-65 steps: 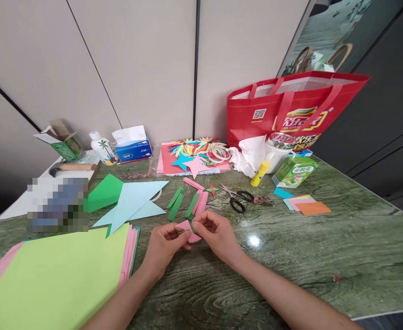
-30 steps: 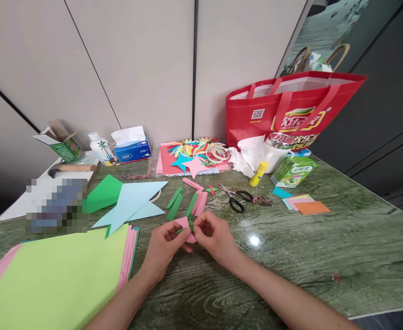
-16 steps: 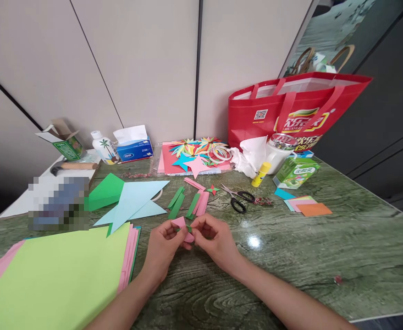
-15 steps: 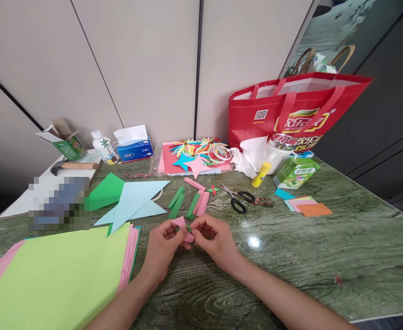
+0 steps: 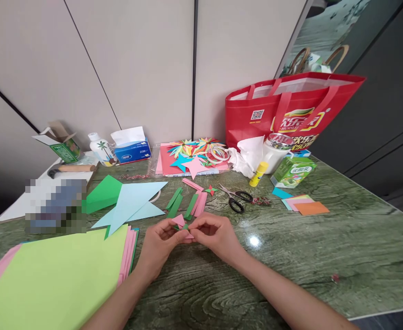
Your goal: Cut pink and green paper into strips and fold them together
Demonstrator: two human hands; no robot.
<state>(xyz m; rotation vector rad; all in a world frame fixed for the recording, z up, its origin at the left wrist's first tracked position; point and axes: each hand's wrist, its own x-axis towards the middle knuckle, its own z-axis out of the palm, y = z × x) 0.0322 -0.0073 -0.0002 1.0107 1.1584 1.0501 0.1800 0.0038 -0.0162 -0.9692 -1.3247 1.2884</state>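
Observation:
Between my two hands is a small pink and green folded paper piece, partly hidden by my fingers. My left hand pinches its left side with the thumb in front. Thumb and forefinger of my right hand close on its right edge, at the green part. Just beyond my hands lie green paper strips and pink paper strips. A little red and green paper star lies behind them, beside black-handled scissors.
At left lie a yellow-green paper stack, light blue folded paper and a hammer. A glue stick, green drink carton and red bag stand at back right. Small paper sheets lie at right.
The folded paper has turned in my fingers, with more green now showing on its left and less pink below. The whole view has shifted slightly.

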